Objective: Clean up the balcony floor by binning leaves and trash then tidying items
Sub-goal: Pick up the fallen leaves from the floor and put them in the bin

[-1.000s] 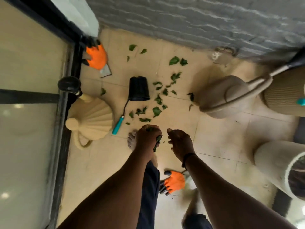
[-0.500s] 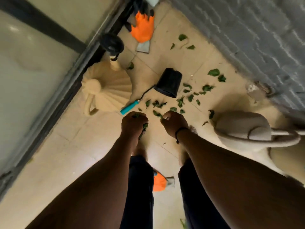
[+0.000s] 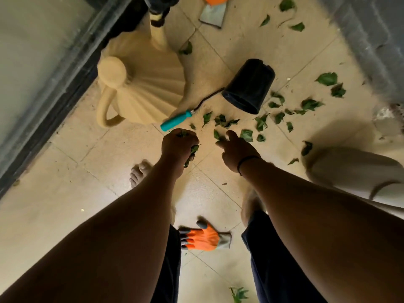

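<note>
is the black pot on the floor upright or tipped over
Tipped over: the black pot lies on its side on the tiles, its rim toward the scattered leaves.

pot (image 3: pixel 249 84) right of can (image 3: pixel 144 84) — leaves (image 3: pixel 225 122) before

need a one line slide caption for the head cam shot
Left hand grips gathered leaves while right hand reaches for loose leaves beside a tipped black pot.
</note>
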